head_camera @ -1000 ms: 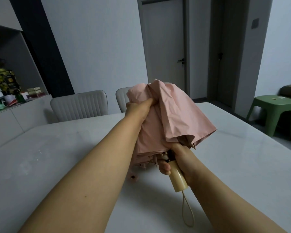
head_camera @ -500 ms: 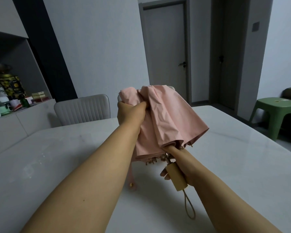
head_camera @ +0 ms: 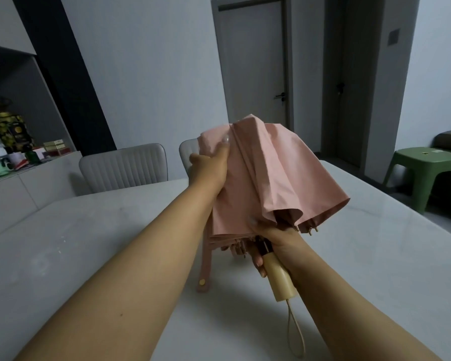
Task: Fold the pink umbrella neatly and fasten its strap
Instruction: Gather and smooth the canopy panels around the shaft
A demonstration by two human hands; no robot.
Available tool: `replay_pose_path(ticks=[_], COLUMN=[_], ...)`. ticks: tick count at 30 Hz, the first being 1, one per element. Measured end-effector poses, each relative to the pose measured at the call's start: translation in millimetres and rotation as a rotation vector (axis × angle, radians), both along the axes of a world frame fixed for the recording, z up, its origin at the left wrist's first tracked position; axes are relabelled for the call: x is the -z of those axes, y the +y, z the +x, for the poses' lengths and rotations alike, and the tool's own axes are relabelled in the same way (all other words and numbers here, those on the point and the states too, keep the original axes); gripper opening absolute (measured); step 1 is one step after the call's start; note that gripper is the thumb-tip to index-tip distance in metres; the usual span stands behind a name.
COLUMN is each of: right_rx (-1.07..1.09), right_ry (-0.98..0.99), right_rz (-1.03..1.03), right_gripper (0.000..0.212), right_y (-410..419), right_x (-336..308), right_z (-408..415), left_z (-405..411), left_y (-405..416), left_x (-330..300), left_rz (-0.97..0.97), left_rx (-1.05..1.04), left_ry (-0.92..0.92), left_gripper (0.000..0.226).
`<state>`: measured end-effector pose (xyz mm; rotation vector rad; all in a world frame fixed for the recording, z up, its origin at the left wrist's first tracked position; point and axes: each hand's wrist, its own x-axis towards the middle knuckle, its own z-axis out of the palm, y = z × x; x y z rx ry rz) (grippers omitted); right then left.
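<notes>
The pink umbrella (head_camera: 268, 178) is collapsed but far from neat: it is held in the air above the white table (head_camera: 375, 256), its top pointing away from the person, and its cloth hangs in loose, uneven folds, with one wide flap billowing out to the right and a few rib tips (head_camera: 310, 230) showing at the hem. The left hand (head_camera: 208, 165) grips the cloth near the top, fingers curled around a bunch of it, apparently gathering the panels. The right hand (head_camera: 274, 243) is wrapped around the shaft just above the pale wooden handle (head_camera: 281, 280), holding it firmly; a cord loop (head_camera: 294, 332) dangles from the handle's end. The strap (head_camera: 206, 264) hangs straight down under the canopy, unfastened, its yellow snap (head_camera: 201, 282) showing near the tip. So by my reading the folding is only partly done: the panels need to be smoothed and wound around the shaft, then the strap wrapped and snapped. Nothing blocks the work. Two grey chairs (head_camera: 123, 170) stand at the far side of the table, a green stool (head_camera: 427, 168) well off to the right, and a counter (head_camera: 24, 183) with boxes and mugs to the left.
</notes>
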<state>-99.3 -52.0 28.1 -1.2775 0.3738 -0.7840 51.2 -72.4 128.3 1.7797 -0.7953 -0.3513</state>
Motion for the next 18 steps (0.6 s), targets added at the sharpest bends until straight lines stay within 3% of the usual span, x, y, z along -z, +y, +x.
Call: replay_pose_path(ticks=[4,6,8,11,14,18], right_rx=[0.006,0.014,0.028,0.049,0.061,0.061], right_ry=[-0.003,0.015,0.045,0.080,0.107,0.155], right_rz=[-0.036,-0.044,-0.060,-0.073,-0.066,-0.066], right_gripper=[0.030,0.029,0.029,0.027,0.027,0.029], right_y=[0.6,1.3,2.5,3.2,1.6,-1.7], right_x=[-0.3,-1.0,-1.2,-0.3,0.0,1.8], right_z=[-1.1,-2.0,-2.1,-1.8,-2.1,-2.3], left_z=[5.9,3.9,-2.5,-14.1,-14.1,-6.2], left_y=[6.5,8.4,5.6,-3.1,-12.1,-16.2], left_x=[-27.8,-49.7,-70.7,-89.3,-93.0,-96.4], left_rz=[-0.115,-0.181,-0.115,0.148,0.340,0.229], left_rx=[-0.171,-0.089,0.051,0.179,0.176,0.250], left_ry=[-0.523,-0.749,-0.860,-0.914,-0.894,-0.671], left_gripper=[0.077,0.061,0.051,0.063,0.072,0.067])
